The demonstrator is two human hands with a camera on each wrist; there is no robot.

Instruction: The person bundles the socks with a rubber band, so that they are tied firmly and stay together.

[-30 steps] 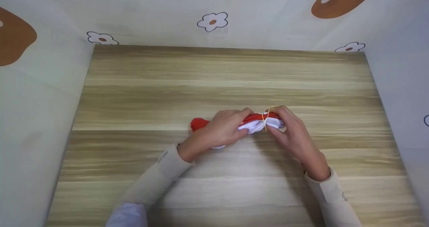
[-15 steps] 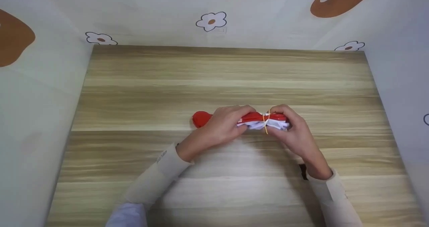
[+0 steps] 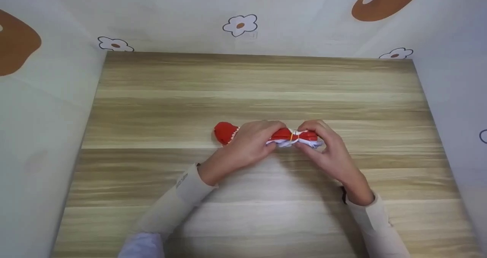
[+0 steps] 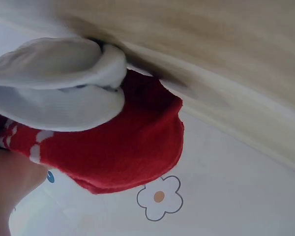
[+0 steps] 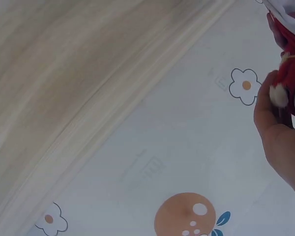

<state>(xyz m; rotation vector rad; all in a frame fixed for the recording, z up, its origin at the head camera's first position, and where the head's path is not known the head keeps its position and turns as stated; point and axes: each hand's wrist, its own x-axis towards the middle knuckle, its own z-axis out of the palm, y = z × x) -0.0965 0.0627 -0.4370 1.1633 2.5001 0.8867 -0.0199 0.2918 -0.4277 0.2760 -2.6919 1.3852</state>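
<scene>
A bundle of red socks [image 3: 225, 132] and white socks [image 4: 59, 105] lies lengthwise between my hands in the head view. My left hand [image 3: 253, 142] grips its middle from above, and a red toe end sticks out to the left. A thin yellow rubber band [image 3: 292, 137] circles the bundle near its right end. There my right hand [image 3: 329, 151] pinches the bundle beside the band, thumb in front and fingers behind. In the right wrist view, the right hand's fingers curl round the banded end. The bundle's underside is hidden in the head view.
A wood-grain table [image 3: 228, 83] spreads under both arms. Pale walls [image 3: 179, 18] with printed flowers and brown shapes enclose its back and sides. Both forearms wear beige cuffs [image 3: 196, 185].
The bundle has turned, bringing more red to the top, and its right end has shifted slightly left. The band's loose loop no longer stands out. Both hands keep their hold.
</scene>
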